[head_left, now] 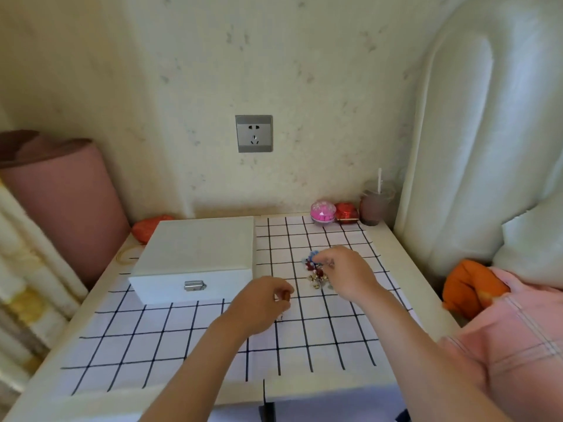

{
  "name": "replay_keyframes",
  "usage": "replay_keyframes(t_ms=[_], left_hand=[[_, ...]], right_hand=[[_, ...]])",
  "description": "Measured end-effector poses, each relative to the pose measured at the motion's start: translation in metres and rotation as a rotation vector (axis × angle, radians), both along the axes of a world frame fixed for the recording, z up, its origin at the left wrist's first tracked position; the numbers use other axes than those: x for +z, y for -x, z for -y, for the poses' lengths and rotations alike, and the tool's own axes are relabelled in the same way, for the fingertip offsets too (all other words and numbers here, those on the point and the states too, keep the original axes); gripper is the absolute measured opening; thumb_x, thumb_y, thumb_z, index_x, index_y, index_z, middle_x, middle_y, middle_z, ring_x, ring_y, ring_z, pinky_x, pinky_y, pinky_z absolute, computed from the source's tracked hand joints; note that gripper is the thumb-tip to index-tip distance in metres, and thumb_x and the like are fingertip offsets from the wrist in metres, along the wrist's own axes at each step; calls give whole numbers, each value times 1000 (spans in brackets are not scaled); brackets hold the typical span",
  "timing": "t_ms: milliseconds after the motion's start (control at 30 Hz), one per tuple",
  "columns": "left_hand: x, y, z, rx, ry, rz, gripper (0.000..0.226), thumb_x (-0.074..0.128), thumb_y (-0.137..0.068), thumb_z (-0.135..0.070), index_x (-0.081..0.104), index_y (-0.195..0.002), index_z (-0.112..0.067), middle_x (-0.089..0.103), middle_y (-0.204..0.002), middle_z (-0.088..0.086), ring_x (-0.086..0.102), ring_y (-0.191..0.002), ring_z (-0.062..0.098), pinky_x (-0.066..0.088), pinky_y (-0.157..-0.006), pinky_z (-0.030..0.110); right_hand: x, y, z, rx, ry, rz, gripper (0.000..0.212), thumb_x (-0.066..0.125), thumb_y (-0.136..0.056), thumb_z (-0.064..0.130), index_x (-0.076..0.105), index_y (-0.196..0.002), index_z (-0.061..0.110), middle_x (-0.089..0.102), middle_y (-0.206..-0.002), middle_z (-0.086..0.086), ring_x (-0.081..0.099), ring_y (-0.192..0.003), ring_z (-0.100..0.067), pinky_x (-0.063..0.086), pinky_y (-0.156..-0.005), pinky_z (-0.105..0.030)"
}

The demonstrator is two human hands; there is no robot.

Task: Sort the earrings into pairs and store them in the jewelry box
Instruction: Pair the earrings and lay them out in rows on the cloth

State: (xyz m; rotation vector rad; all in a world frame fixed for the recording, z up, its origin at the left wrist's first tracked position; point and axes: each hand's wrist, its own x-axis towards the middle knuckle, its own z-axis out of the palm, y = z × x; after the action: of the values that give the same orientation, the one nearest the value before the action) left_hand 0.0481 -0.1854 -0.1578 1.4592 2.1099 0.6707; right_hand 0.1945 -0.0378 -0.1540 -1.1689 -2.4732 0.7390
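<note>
A white jewelry box [195, 260] with a metal clasp sits closed on the left of the checked cloth. A small pile of earrings [315, 271], blue, red and gold, lies to its right. My right hand [347, 272] rests over the pile's right side with fingertips pinched among the earrings; what it grips is hidden. My left hand [262, 303] is curled in front of the box's right corner, holding a small reddish-brown earring [286, 295] between its fingers. A tiny dark piece [282, 317] lies on the cloth just below that hand.
A white cloth with black grid lines [182, 336] covers the table. At the back right stand a pink dome trinket [323, 212], a red box [346, 213] and a plastic cup with a straw [376, 205]. An orange pouch [149, 228] lies behind the jewelry box.
</note>
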Motion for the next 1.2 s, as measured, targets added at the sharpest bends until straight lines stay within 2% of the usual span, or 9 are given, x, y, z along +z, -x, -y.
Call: replay_keyframes(t_ms=[100,200,300,500,667,833,933,1067,1200], left_hand=[[-9,3,0,-19,35,31,29,64,-93,-24,57,-117,-37,60,-98,-15,56,-81,3,42,-69,12],[-11,7,-9,-67,61,-35,21,65,-92,-23,61,-110,-34,62,-102,-11,57,-86,5,48,-76,18],[-11,13,-20,-99,109,-139,23,66,-90,-23,64,-113,-28,60,-109,-7,57,-96,10,46,-81,19],[-12,21,-31,-170,236,-153,30,66,-91,-25,62,-121,-24,62,-116,-2,57,-101,14,48,-86,24],[-11,19,-34,-209,223,-199,40,59,-95,-21,53,-134,-26,52,-130,-1,51,-116,17,42,-93,26],[0,12,-25,-162,-50,-155,44,56,-97,-17,49,-138,-28,51,-131,-6,51,-119,15,45,-100,31],[8,11,-16,-125,-222,-96,44,58,-96,-20,49,-137,-31,56,-127,-10,55,-109,9,48,-95,29],[16,11,-10,-98,-369,17,48,59,-96,-25,45,-141,-36,58,-125,-15,57,-103,1,44,-89,18],[25,9,-14,-61,-436,113,53,63,-94,-30,44,-143,-39,60,-119,-16,61,-93,1,48,-85,17]], right_hand=[[2,10,-9,44,-104,154,42,56,-94,3,70,-119,33,61,-115,6,64,-94,-19,58,-78,-38],[-1,13,-20,62,-121,337,45,61,-91,4,68,-124,34,64,-117,6,67,-89,-17,57,-77,-31],[-8,12,-23,85,-121,365,39,62,-93,11,68,-124,34,66,-121,3,64,-102,-19,52,-84,-28],[-11,13,-25,70,-110,328,22,69,-91,23,73,-108,34,67,-114,8,62,-101,-15,49,-83,-27],[-16,12,-21,-11,-79,187,14,68,-92,25,74,-100,35,69,-109,14,63,-99,-11,51,-85,-30],[0,11,-6,-120,39,-150,14,70,-90,20,72,-90,34,71,-98,14,64,-85,-3,48,-74,-20],[19,11,8,-159,220,-375,9,66,-94,20,72,-94,26,73,-94,7,64,-70,-5,44,-59,-12],[31,9,23,-214,522,-530,17,64,-96,29,76,-95,17,76,-89,-3,61,-66,-15,41,-57,-27],[23,14,27,-92,729,-589,23,68,-93,31,75,-99,9,71,-84,-8,57,-63,-16,32,-51,-27]])
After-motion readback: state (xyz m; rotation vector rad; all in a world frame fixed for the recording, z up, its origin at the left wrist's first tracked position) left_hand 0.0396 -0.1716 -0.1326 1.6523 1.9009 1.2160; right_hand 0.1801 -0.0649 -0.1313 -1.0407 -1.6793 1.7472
